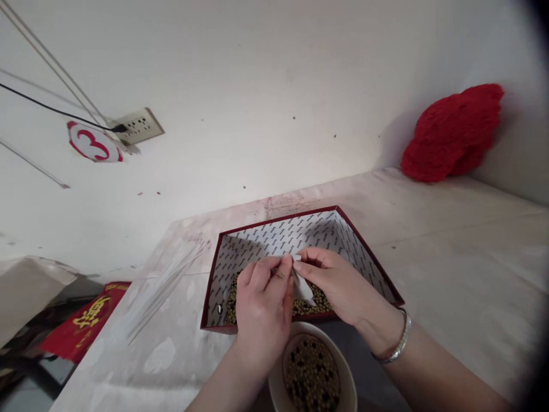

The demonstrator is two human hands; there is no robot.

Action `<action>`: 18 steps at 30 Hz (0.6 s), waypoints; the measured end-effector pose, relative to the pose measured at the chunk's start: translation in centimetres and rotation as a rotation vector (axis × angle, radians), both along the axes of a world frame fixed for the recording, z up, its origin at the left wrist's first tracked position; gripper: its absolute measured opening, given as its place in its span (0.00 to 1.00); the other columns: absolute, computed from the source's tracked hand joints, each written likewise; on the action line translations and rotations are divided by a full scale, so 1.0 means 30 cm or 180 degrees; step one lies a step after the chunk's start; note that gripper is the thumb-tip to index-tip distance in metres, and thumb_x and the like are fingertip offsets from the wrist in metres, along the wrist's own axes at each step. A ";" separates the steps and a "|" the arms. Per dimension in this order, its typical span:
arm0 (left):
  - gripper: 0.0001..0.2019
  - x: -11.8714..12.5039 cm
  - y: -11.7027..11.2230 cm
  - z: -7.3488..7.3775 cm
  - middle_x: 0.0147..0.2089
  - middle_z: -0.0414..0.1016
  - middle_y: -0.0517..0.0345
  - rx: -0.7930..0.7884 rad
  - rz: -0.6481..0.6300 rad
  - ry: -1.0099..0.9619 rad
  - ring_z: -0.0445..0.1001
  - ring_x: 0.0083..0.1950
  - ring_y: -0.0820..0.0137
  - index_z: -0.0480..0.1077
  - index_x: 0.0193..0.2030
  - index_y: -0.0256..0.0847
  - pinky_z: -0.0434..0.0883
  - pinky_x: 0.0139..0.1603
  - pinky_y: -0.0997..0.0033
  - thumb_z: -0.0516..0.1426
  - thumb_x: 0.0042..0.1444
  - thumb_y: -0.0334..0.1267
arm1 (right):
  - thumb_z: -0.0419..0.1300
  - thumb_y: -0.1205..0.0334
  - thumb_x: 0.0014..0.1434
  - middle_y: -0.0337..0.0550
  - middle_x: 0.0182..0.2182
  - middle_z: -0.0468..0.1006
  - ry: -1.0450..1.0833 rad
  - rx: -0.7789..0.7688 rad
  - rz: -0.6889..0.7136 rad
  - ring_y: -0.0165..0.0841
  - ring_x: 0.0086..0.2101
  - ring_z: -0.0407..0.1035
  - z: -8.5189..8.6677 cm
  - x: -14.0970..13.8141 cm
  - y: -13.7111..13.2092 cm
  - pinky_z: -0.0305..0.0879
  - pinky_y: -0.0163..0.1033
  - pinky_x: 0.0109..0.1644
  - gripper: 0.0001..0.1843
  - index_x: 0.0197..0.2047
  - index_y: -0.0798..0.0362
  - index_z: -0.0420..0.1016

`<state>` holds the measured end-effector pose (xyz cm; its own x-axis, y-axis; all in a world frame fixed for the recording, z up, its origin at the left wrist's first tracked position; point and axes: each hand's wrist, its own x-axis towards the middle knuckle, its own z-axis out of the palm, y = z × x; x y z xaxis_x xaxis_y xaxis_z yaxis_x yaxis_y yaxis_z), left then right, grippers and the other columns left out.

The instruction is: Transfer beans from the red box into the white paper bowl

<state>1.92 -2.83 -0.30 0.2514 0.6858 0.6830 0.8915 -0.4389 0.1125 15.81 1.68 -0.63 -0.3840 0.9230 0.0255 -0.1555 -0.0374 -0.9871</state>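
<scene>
Above the open box, my left hand [265, 297] and my right hand [334, 280] meet, fingertips pinched together. Between them is a small, thin white piece [303, 290] that looks like paper or tissue, with its loose part hanging down to the right of my left fingers. The dark-red box [283, 232] has a white printed lining. Small round tan and black bead-like pieces [318, 303] cover its bottom, partly hidden by my hands. Closer to me, under my wrists, stands a pale round tub [349, 389] holding more such pieces. A silver bracelet [401, 343] circles my right wrist.
Thin pale sticks or strips [165, 292] lie on the pale tablecloth [450, 274] left of the box. A fluffy red object [454, 134] sits in the far right corner. A socket [141, 127] with a black plug is on the wall. A red bag [88, 323] shows at lower left.
</scene>
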 end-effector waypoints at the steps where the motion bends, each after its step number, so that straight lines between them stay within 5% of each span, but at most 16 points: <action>1: 0.17 -0.001 -0.001 0.002 0.42 0.70 0.50 0.0047 0.0027 -0.0076 0.69 0.42 0.67 0.68 0.51 0.37 0.68 0.43 0.62 0.54 0.54 0.26 | 0.56 0.59 0.54 0.35 0.22 0.65 0.0003 -0.0001 0.0040 0.32 0.30 0.62 -0.001 0.001 -0.001 0.57 0.36 0.34 0.08 0.26 0.51 0.66; 7: 0.12 -0.004 -0.009 0.011 0.39 0.70 0.56 -0.0005 0.0137 -0.0531 0.69 0.40 0.68 0.71 0.44 0.43 0.69 0.42 0.64 0.57 0.53 0.30 | 0.56 0.59 0.53 0.36 0.23 0.66 -0.0003 -0.0046 0.0282 0.30 0.26 0.59 0.005 0.011 -0.006 0.54 0.35 0.30 0.07 0.26 0.52 0.67; 18: 0.04 0.004 -0.014 0.013 0.36 0.69 0.56 -0.0009 0.0126 -0.0795 0.68 0.40 0.69 0.69 0.34 0.39 0.69 0.43 0.65 0.57 0.52 0.29 | 0.55 0.60 0.55 0.34 0.22 0.59 -0.0053 0.0112 0.0404 0.28 0.24 0.53 0.008 0.014 -0.006 0.51 0.34 0.28 0.08 0.26 0.52 0.66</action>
<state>2.03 -3.24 0.10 0.0482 0.6938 0.7186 0.8523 -0.4037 0.3326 16.23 1.50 -0.40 -0.4982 0.8656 0.0498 -0.1354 -0.0210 -0.9906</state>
